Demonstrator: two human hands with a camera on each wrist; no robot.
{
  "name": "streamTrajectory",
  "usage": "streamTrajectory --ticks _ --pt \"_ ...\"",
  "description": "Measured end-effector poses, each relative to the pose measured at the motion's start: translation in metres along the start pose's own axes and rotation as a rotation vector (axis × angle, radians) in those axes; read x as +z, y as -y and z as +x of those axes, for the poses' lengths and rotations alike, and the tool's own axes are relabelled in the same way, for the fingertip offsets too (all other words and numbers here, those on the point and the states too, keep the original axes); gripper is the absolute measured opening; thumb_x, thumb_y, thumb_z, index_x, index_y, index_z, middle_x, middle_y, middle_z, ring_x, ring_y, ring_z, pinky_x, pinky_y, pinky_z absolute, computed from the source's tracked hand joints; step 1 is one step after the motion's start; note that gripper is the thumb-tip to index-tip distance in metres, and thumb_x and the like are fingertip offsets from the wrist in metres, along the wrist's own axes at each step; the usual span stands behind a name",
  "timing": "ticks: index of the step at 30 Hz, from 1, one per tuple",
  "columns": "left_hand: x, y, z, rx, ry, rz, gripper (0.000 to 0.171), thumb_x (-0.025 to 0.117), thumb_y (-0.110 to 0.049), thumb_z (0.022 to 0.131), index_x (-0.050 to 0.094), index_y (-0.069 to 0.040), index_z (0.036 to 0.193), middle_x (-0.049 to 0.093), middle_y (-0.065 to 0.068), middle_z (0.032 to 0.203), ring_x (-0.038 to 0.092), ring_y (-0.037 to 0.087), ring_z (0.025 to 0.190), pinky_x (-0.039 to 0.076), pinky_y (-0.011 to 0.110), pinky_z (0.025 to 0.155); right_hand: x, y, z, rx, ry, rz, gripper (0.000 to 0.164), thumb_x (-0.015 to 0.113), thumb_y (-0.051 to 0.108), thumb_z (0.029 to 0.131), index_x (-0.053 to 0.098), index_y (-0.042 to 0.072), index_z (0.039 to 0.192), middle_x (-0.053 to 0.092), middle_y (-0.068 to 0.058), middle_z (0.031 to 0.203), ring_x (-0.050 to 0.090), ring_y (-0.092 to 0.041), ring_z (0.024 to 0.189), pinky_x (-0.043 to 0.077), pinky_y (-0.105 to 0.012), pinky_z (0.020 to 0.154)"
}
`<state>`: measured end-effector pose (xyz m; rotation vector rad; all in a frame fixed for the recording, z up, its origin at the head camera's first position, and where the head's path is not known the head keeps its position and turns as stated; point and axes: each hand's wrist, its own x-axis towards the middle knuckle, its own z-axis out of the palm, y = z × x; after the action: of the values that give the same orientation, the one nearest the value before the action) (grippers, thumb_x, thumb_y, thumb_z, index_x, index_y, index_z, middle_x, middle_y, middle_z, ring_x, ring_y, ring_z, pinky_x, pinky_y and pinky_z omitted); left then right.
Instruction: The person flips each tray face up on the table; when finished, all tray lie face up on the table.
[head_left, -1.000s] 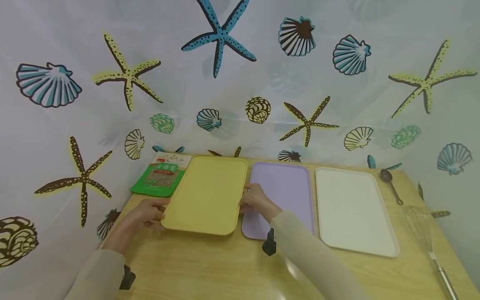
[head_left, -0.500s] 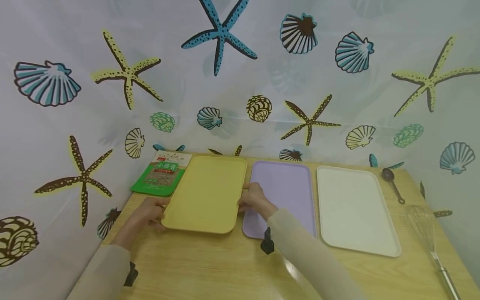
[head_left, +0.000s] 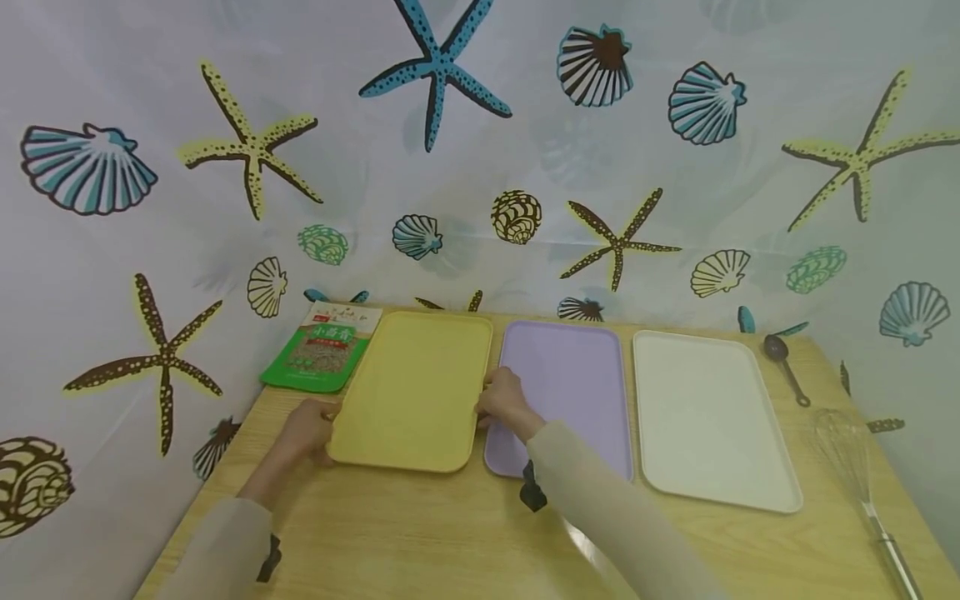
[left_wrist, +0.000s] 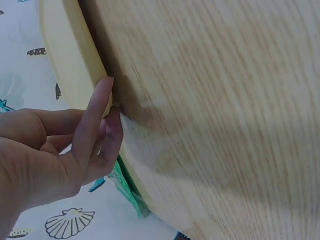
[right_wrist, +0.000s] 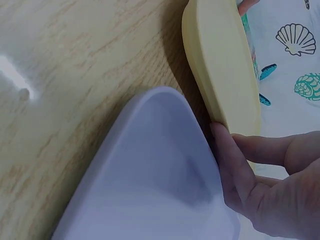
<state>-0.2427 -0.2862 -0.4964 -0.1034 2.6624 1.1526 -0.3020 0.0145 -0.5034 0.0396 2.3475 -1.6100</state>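
A flat yellow tray (head_left: 412, 392) lies left of centre on the wooden table, held from both sides. My left hand (head_left: 306, 432) grips its left edge near the front corner; the left wrist view shows fingers (left_wrist: 95, 117) at the rim and underside. On the opposite edge, my right hand (head_left: 506, 398) pinches the rim, its wrist passing over the purple tray (head_left: 573, 375). From the right wrist camera, the thumb and fingers (right_wrist: 232, 155) meet at the yellow tray's side (right_wrist: 220, 65), right beside the purple tray's rim (right_wrist: 172, 95).
A green seasoning packet (head_left: 322, 354) lies against the yellow tray's back left side. To the right are a white tray (head_left: 712, 417), a dark measuring spoon (head_left: 783, 367) and a wire whisk (head_left: 862, 492). A curtain printed with shells and starfish (head_left: 442, 67) hangs behind the table.
My left hand and forearm have shifted slightly right, and the yellow tray's front left corner has moved slightly rightward. Both hands keep hold of it. The other trays stay in place.
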Motion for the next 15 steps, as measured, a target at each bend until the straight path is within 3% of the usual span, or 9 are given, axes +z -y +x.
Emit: streamTrajectory --ticks 7,11,15 --pt "0.0028 -0.0028 -0.0021 0.032 -0.006 0.07 0.058 0.04 0.018 0.072 0.04 0.024 0.129 0.044 0.046 0.125 0.06 0.021 0.048 0.056 0.032 0.047 0.0015 0.0034 0.0002 -0.037 -0.022 -0.184 0.016 0.065 -0.023 0.068 0.061 -0.016 0.083 0.064 -0.026 0.074 0.069 -0.035 0.059 0.057 -0.032 0.05" --pt "0.0041 -0.0013 -0.0019 0.043 -0.019 0.09 0.056 0.039 0.018 0.073 0.04 0.024 0.129 0.042 0.043 0.129 0.064 0.025 0.051 0.056 0.033 0.047 0.0032 0.0033 0.0004 -0.045 -0.038 -0.222 0.017 0.065 -0.021 0.069 0.06 -0.014 0.083 0.064 -0.025 0.075 0.068 -0.031 0.055 0.056 -0.029 0.048" --pt "0.005 -0.0016 -0.0018 0.041 -0.021 0.079 0.055 0.039 0.018 0.074 0.039 0.025 0.129 0.041 0.043 0.131 0.067 0.029 0.059 0.056 0.034 0.047 0.0045 0.0025 0.0029 -0.042 -0.048 -0.253 0.013 0.063 -0.021 0.069 0.059 -0.009 0.072 0.065 -0.022 0.067 0.068 -0.028 0.052 0.056 -0.028 0.047"
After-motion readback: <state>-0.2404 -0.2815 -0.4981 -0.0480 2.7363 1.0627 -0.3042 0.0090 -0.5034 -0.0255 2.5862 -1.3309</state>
